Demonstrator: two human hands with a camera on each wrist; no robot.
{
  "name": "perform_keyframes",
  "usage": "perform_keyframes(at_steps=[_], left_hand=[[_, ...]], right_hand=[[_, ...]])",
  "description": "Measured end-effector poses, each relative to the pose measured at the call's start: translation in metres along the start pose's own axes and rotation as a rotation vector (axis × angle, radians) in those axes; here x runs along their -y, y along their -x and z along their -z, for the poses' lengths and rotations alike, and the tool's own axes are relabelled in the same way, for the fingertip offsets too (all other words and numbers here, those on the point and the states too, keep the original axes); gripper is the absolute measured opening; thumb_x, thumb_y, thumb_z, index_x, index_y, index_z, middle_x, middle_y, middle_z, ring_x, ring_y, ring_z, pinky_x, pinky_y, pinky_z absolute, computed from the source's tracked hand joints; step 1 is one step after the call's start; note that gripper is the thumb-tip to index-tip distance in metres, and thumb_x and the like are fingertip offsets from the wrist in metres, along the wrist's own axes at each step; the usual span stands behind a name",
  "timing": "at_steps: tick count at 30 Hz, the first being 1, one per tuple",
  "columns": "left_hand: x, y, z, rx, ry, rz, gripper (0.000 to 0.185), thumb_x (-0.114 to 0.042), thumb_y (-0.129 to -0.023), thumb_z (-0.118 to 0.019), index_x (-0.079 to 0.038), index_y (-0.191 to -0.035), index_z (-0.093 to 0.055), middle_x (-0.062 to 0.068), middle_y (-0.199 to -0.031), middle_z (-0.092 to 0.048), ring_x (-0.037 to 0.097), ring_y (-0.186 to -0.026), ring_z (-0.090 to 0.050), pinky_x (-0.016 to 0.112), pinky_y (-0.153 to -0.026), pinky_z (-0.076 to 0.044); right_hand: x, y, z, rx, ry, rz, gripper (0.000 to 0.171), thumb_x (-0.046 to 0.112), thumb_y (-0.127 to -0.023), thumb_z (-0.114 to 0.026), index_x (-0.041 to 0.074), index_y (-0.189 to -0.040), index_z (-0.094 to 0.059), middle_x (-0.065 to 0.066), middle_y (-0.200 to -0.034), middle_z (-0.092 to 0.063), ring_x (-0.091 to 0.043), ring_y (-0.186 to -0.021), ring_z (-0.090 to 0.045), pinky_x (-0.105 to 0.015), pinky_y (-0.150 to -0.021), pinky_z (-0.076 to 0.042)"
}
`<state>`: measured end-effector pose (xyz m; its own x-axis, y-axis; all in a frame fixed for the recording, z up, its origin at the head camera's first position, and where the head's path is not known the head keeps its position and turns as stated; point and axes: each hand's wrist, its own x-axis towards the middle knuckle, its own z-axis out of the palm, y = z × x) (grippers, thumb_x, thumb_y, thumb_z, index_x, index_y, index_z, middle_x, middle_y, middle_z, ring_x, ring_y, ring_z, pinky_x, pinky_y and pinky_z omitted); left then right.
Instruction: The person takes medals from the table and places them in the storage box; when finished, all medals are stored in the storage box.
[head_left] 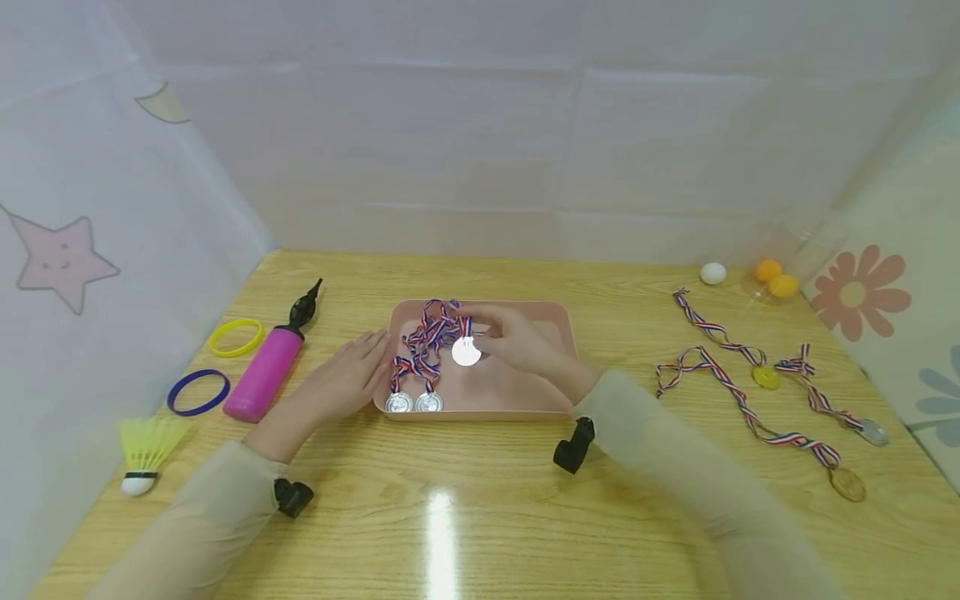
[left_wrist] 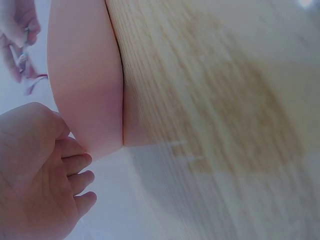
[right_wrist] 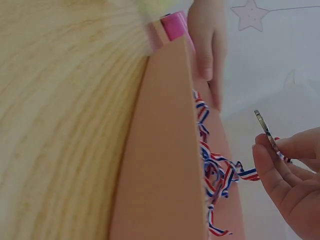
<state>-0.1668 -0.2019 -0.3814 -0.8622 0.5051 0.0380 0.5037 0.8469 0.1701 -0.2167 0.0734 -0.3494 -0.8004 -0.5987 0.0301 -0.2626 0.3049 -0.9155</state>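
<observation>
My right hand (head_left: 521,340) is over the pink tray (head_left: 517,393) and pinches a shiny medal (head_left: 466,351) between thumb and fingers. The right wrist view shows this medal edge-on, with its striped ribbon trailing down toward the tray. Two silver medals, one at the corner (head_left: 399,403) and another beside it (head_left: 430,402), lie at the tray's front left. Their red, white and blue ribbons (head_left: 427,337) are heaped behind them. With fingers extended, my left hand (head_left: 347,375) rests against the tray's left side.
Left of the tray lie a pink hand pump (head_left: 264,375), yellow wristband (head_left: 236,337), blue wristband (head_left: 198,392) and shuttlecock (head_left: 146,454). To the right are a gold medal (head_left: 847,483), yellow medal (head_left: 766,377) and silver medal (head_left: 873,432), plus a white ball (head_left: 712,273) and orange balls (head_left: 783,286).
</observation>
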Motion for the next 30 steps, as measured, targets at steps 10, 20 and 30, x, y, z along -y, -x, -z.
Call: perform_keyframes(at_steps=[10, 20, 30], left_hand=[[0.000, 0.001, 0.002, 0.012, 0.005, 0.010, 0.048, -0.015, -0.099, -0.037, 0.013, -0.137, -0.029, 0.028, -0.142, -0.027, 0.044, -0.130, -0.022, 0.051, -0.107, -0.017], [-0.001, 0.001, 0.003, 0.013, 0.005, 0.011, 0.048, -0.015, -0.099, -0.037, 0.013, -0.137, -0.029, 0.028, -0.142, -0.028, 0.044, -0.130, -0.023, 0.052, -0.107, -0.018], [-0.002, 0.001, 0.002, 0.017, 0.000, 0.012, 0.048, -0.015, -0.099, -0.036, 0.012, -0.138, -0.028, 0.028, -0.142, -0.027, 0.044, -0.131, -0.021, 0.052, -0.107, -0.017]], right_hand=[[-0.021, 0.014, -0.032, 0.134, -0.067, -0.065, 0.051, -0.018, -0.082, -0.045, 0.005, -0.128, -0.052, -0.014, -0.116, -0.050, -0.025, -0.084, -0.058, -0.035, -0.070, -0.055], [-0.029, 0.007, -0.044, 0.080, 0.241, -0.033, 0.032, -0.013, -0.078, -0.059, 0.003, -0.105, -0.065, -0.003, -0.076, -0.055, -0.011, -0.062, -0.053, -0.019, -0.053, -0.045], [-0.035, 0.002, -0.048, 0.058, 0.351, -0.067, 0.021, -0.007, -0.076, -0.064, 0.004, -0.093, -0.068, 0.003, -0.063, -0.055, -0.006, -0.058, -0.047, -0.017, -0.051, -0.041]])
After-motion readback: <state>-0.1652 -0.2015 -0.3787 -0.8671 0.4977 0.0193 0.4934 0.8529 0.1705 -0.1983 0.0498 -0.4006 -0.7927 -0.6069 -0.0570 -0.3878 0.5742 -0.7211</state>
